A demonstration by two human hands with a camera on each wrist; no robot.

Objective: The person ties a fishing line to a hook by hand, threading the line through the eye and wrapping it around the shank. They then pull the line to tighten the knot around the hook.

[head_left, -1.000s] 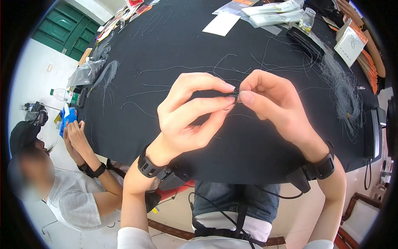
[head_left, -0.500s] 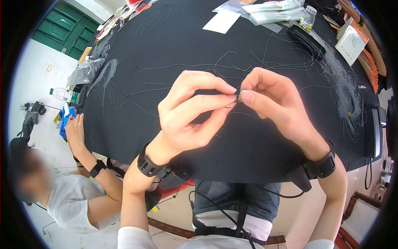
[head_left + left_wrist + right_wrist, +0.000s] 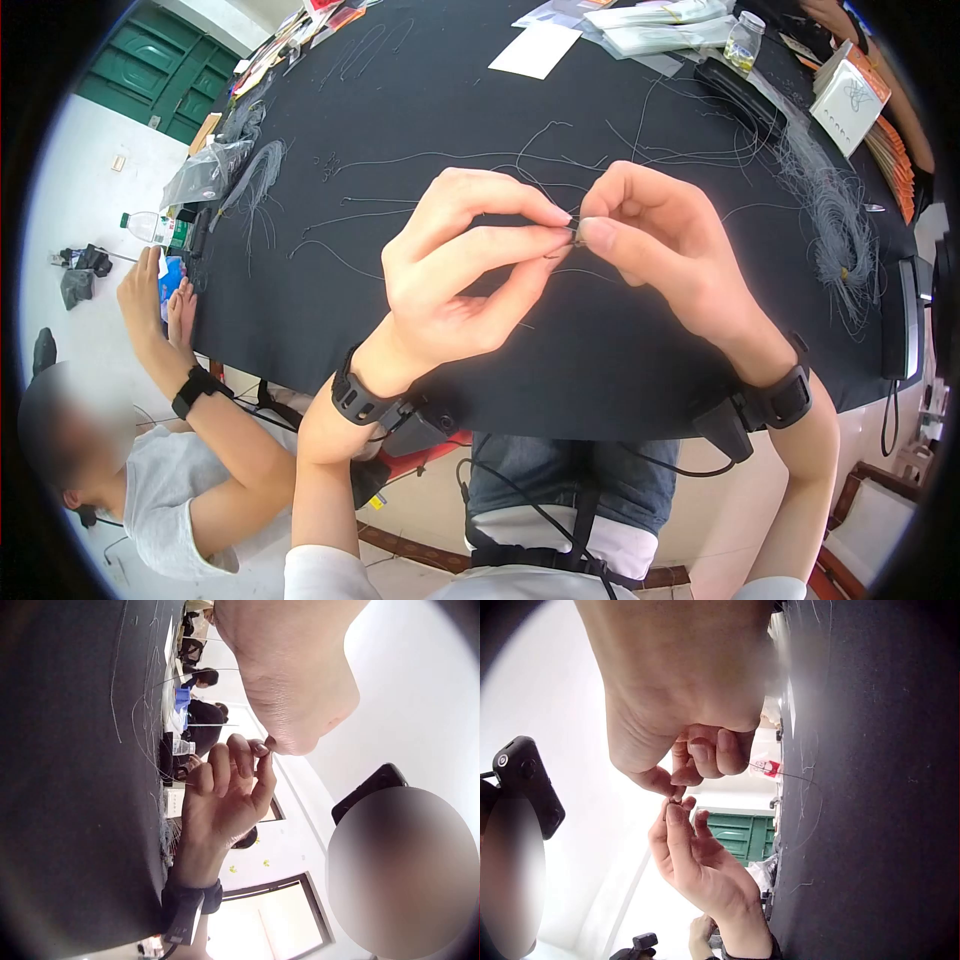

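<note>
Over the black table (image 3: 600,385), both hands meet fingertip to fingertip. My left hand (image 3: 455,270) pinches a tiny dark fish hook (image 3: 676,800) between thumb and fingers; most of it is hidden. My right hand (image 3: 665,240) pinches thin grey fishing line with thumb and forefinger right at the hook, its other fingers curled in. A length of line (image 3: 791,776) trails from the right hand in the right wrist view. On the table left of the hands lie several hooked lines (image 3: 340,262), with a small pile of loose hooks (image 3: 326,168) farther back.
At the right lies a big tangled bundle of line (image 3: 835,255), near a black case (image 3: 738,100) and a glass jar (image 3: 743,43). White paper (image 3: 535,52) sits at the back. Another line bundle (image 3: 264,172) and a seated person (image 3: 215,460) are on the left.
Both hands stay almost in place, fingertips still together, with only slight shifts at the pinch. The person on the left has leaned and moved their hands apart.
</note>
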